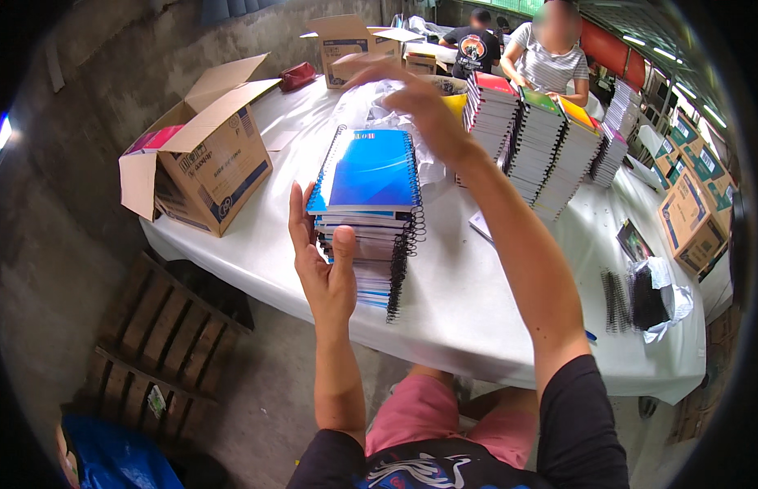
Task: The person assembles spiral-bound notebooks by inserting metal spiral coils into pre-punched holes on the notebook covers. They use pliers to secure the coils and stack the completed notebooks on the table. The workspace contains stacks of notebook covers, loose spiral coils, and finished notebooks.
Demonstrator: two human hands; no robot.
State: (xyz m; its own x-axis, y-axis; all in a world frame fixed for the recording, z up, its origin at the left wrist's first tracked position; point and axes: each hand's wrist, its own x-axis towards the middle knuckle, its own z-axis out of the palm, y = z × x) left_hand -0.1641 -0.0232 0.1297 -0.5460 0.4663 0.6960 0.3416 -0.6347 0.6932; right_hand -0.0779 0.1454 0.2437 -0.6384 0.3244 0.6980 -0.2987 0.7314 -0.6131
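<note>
Touching a blue-topped, lettered notebook stack with spread left hand, right hand raised, half-spread, printed cardboard box nearby

We're up on the wearer's head, a wide fisheye looking down and forward: left hand close at mid-frame, right hand upper centre, white table sweeping across, the background shrinking away up top!

A stack of coil-bound books (topmost closed, cover bright blue) stands on the white-covered table.
</note>
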